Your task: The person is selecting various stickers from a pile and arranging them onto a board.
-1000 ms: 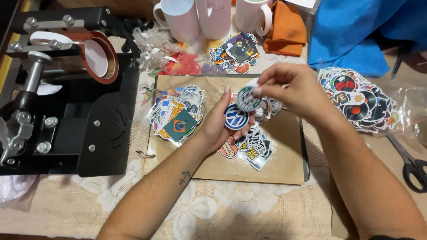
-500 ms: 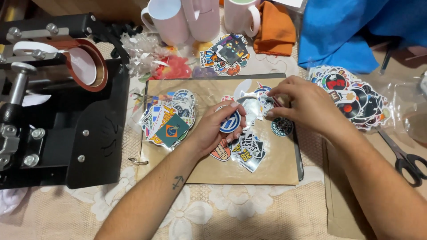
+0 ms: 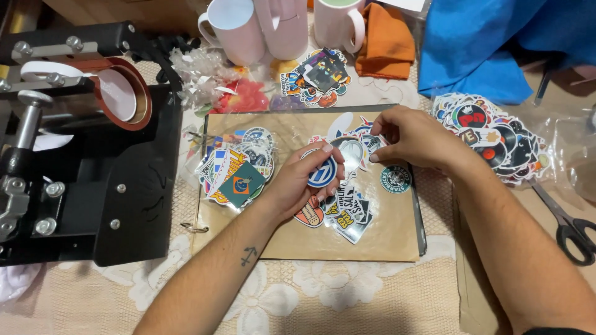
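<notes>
Here we look down on our two bare hands working over a brown kraft-paper board (image 3: 385, 236) that lies on a lace-patterned counter (image 3: 323, 298). Our left hand (image 3: 304, 186) rests palm up near the middle of the board, and its fingers (image 3: 328, 158) curl around a round blue-and-white sticker (image 3: 322, 174), with the thumb pressing on its lower edge. Our right hand (image 3: 413, 138) hovers just to the right and slightly above, with its fingers (image 3: 380, 127) pinched together at the top edge of a pale, glossy oval sticker (image 3: 349, 153) that lies between the two hands. That oval sticker sits just right of the round one, touching or nearly touching it, so the right hand is the nearer one to it; its long axis runs roughly up and down the board. The round sticker looks flat, thin and shiny, a blue disc with a white rim. Under the left palm spreads a loose heap of colourful die-cut stickers (image 3: 344, 214), and a small round green-and-white sticker (image 3: 396, 178) lies alone just below the right hand. Further left is a second pile of mixed stickers (image 3: 239, 164). To the far left stands a black metal mug press (image 3: 74, 155); white ceramic mugs (image 3: 236, 28) stand along the top edge, and black-handled scissors (image 3: 571, 226) lie at the right.
</notes>
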